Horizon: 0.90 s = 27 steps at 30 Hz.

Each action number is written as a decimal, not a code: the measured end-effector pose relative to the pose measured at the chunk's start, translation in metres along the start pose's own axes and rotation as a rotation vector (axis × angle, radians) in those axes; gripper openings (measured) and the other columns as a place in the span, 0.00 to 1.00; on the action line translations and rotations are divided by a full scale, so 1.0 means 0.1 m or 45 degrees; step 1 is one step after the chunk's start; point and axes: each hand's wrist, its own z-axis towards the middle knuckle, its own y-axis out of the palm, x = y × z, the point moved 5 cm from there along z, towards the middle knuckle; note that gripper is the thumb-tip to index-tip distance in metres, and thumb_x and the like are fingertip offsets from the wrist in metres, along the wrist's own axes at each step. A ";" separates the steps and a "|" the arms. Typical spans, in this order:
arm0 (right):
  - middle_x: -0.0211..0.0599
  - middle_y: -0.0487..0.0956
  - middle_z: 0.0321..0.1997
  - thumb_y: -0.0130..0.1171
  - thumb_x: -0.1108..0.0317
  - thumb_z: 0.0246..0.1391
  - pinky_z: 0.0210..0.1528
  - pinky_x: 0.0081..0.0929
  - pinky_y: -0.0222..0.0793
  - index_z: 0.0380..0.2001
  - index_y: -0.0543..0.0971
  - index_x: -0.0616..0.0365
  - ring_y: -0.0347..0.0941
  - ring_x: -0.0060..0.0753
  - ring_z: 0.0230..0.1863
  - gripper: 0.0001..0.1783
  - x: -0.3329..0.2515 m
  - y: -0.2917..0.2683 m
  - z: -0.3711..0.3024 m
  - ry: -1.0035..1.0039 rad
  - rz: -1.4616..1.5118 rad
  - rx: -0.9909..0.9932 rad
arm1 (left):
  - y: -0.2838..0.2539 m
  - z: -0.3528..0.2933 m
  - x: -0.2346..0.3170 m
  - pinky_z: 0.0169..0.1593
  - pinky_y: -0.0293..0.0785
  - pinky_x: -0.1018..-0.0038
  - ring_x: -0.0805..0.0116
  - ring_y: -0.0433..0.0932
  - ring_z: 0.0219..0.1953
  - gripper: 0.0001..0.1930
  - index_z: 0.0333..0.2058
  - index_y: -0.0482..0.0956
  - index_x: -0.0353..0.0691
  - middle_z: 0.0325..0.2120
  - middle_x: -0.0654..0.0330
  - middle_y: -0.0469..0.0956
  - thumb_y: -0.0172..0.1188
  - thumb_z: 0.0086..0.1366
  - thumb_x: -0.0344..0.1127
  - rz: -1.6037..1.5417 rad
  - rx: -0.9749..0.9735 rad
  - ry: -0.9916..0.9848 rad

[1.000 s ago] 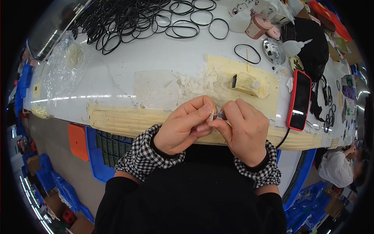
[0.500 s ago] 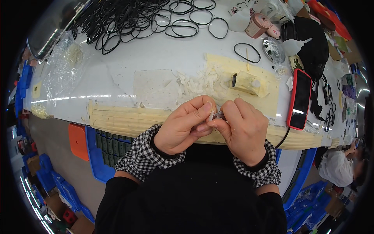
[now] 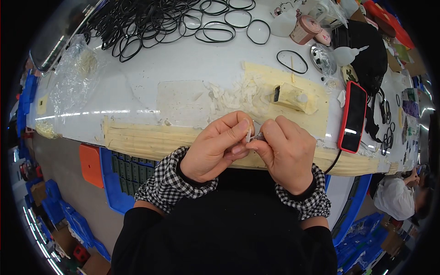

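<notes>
My left hand [image 3: 215,149] is closed in a pinch on a small white strip [image 3: 248,135], held upright between thumb and fingertip. Close against it, my right hand [image 3: 291,153] grips a small grey, metallic-looking piece [image 3: 259,136] whose kind I cannot make out. The tips of both hands almost meet, just above the table's near edge. Beyond them lies a scatter of whitish shavings [image 3: 229,96]. A tape-wrapped block [image 3: 288,97] with a dark slot sits on a yellow sheet [image 3: 318,121] past my right hand.
Black rubber rings [image 3: 137,23] are heaped at the far left, and one loose ring [image 3: 292,62] lies nearer. A phone in a red case [image 3: 353,117] is on the right, by a squeeze bottle [image 3: 348,55]. Clear plastic film [image 3: 75,78] lies left. Blue bins [image 3: 114,192] stand below the edge.
Both hands stay in nearly the same place. The fingertips have shifted slightly, and more of the white strip shows between them.
</notes>
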 end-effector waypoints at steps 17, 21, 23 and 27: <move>0.33 0.72 0.30 0.63 0.75 0.41 0.23 0.30 0.67 0.31 0.73 0.56 0.73 0.38 0.24 0.12 0.14 0.28 -0.09 0.287 0.049 -0.106 | -0.31 -0.18 0.39 0.33 0.69 0.84 0.78 0.71 0.31 0.14 0.46 0.70 0.33 0.34 0.61 0.74 0.43 0.72 0.38 0.045 0.325 0.332; 0.34 0.71 0.30 0.63 0.76 0.41 0.23 0.29 0.67 0.30 0.74 0.57 0.73 0.37 0.23 0.11 0.15 0.27 -0.09 0.311 0.201 -0.058 | -0.27 -0.17 0.37 0.37 0.71 0.83 0.77 0.73 0.34 0.13 0.46 0.71 0.33 0.35 0.61 0.74 0.45 0.71 0.36 0.148 0.373 0.288; 0.34 0.72 0.29 0.63 0.77 0.41 0.22 0.27 0.67 0.29 0.74 0.57 0.72 0.35 0.22 0.10 0.11 0.17 -0.05 0.283 0.352 0.057 | -0.25 -0.15 0.32 0.37 0.71 0.83 0.78 0.73 0.33 0.13 0.45 0.72 0.32 0.35 0.61 0.74 0.46 0.71 0.36 0.216 0.287 0.239; 0.36 0.73 0.27 0.65 0.79 0.40 0.19 0.24 0.67 0.28 0.75 0.59 0.72 0.33 0.21 0.10 -0.04 0.01 0.05 0.154 0.379 0.203 | -0.10 -0.11 0.16 0.33 0.64 0.85 0.80 0.69 0.31 0.11 0.43 0.72 0.35 0.29 0.65 0.73 0.49 0.69 0.37 0.241 0.134 0.025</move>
